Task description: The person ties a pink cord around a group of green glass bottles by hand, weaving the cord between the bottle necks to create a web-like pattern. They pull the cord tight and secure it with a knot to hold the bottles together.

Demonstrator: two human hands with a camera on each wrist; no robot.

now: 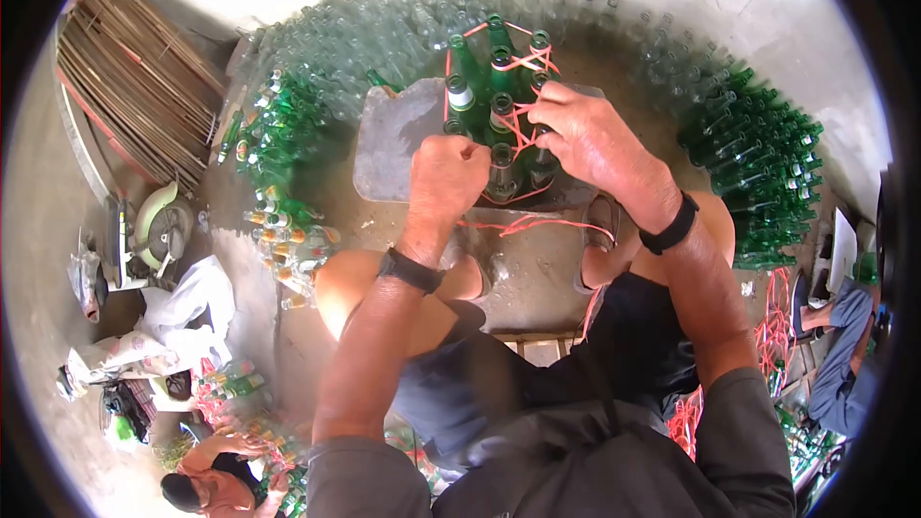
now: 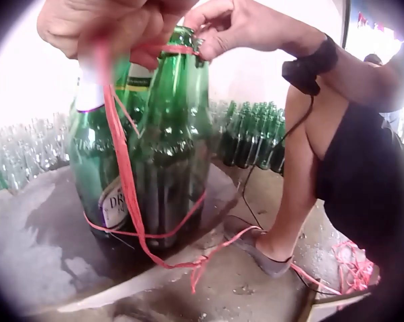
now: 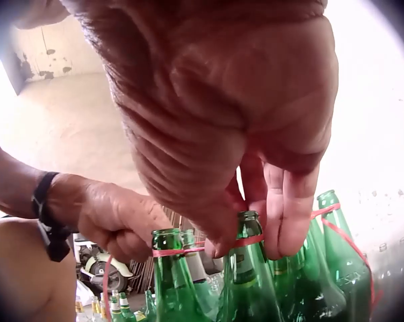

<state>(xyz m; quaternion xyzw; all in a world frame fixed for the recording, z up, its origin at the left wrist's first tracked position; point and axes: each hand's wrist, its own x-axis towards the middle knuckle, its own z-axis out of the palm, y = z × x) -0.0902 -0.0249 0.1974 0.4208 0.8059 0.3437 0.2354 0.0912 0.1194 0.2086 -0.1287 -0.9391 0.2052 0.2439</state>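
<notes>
The bundled bottles (image 1: 494,105) are deep green glass. One neck carries a white label (image 2: 89,90), and another has a yellow stripe (image 2: 138,79). The string (image 2: 125,181) around them is pink-red. The worktop (image 1: 384,149) is grey with darker patches. The far bottles (image 1: 384,24) are pale, almost without colour, and the side bottles (image 1: 758,153) are dark green. The wrist straps (image 1: 411,270) are black.

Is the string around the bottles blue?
No, the string wrapped round the upright green bottles is reddish pink.
</notes>
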